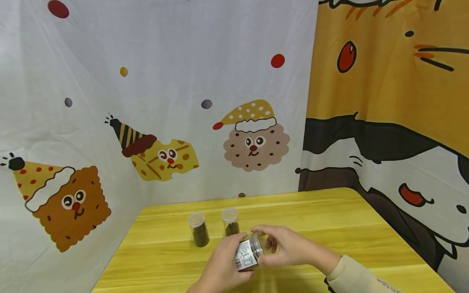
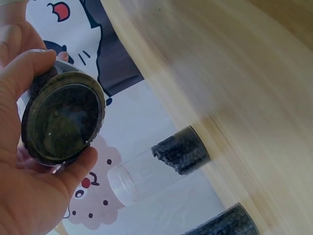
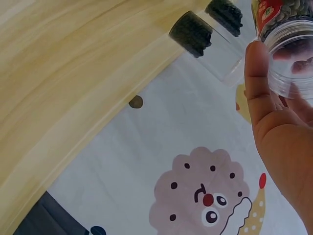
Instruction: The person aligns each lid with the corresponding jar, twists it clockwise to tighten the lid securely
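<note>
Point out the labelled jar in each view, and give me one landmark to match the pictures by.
Head: the labelled jar is low in the picture, just right of centre.
Left wrist: it is at the left, base toward the camera.
Right wrist: it is in the top right corner, cut off by the edge.
Shared landmark: the printed pink cookie face.

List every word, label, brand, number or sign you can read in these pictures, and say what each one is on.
No text is legible.
White label on the held jar: print too small and blurred to read.
Red label on that jar, right wrist view: marks too small to read.
Right sleeve: lettering too blurred to read.
</note>
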The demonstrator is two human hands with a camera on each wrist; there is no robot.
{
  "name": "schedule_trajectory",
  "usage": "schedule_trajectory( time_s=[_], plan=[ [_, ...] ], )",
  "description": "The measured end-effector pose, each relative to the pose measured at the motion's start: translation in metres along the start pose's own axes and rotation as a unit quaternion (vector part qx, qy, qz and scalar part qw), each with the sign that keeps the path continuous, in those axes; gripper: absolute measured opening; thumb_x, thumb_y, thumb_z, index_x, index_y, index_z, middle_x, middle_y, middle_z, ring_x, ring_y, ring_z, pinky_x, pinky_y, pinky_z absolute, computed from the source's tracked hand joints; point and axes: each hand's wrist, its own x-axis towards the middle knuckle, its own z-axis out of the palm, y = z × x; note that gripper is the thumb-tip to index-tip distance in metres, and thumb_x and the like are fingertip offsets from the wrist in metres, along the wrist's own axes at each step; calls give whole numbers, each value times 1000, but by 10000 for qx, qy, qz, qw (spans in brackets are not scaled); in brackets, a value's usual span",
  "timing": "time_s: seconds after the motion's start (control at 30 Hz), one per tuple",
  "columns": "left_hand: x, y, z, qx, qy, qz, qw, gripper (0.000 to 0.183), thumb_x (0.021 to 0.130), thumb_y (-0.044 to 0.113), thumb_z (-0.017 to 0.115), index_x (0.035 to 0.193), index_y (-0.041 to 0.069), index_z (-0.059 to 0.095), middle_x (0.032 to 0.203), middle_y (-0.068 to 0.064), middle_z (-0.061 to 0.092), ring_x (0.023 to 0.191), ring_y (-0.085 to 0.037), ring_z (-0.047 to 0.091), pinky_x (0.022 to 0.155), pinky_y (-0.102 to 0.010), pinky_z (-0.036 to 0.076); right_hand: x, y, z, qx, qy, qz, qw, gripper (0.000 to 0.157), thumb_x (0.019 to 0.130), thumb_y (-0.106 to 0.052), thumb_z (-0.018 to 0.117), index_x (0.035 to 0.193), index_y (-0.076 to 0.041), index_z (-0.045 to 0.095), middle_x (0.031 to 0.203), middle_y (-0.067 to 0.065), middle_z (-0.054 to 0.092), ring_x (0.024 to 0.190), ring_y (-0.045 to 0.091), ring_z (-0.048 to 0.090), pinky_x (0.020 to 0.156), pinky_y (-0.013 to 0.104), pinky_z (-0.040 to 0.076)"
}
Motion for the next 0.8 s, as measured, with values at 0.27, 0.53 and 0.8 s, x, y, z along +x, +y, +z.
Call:
schedule_trajectory(
  time_s=[0.27, 0.53, 0.8],
  plan=[
    [-1, 1, 1, 177, -39, -27, 9998, 91, 66, 29, 100, 143, 9, 56, 134, -2, 67, 115, -17, 64, 97, -36, 62, 0, 0, 3, 55, -34, 186, 9998, 67, 95, -38, 78, 151, -11, 56, 121, 4, 72, 81, 1, 65, 70, 23, 60],
    [-1, -3, 1, -69, -229, -239, 9994, 90, 69, 28, 100, 145, 9, 56, 135, -1, 67, 115, -15, 64, 96, -36, 62, -5, 1, 0, -145, -192, 164, 9996, 106, 87, -46, 89, 169, -15, 28, 160, 14, 52, 117, 19, 71, 92, 34, 63],
    [0, -5, 1, -76, -322, -284, 9990, 91, 70, 29, 99, 146, 9, 54, 134, -1, 67, 114, -14, 64, 95, -36, 62, -8, 3, -2, -411, -132, -223, 9988, 89, 91, -43, 86, 164, -21, 40, 151, 6, 60, 114, 15, 69, 90, 31, 63]
  ],
)
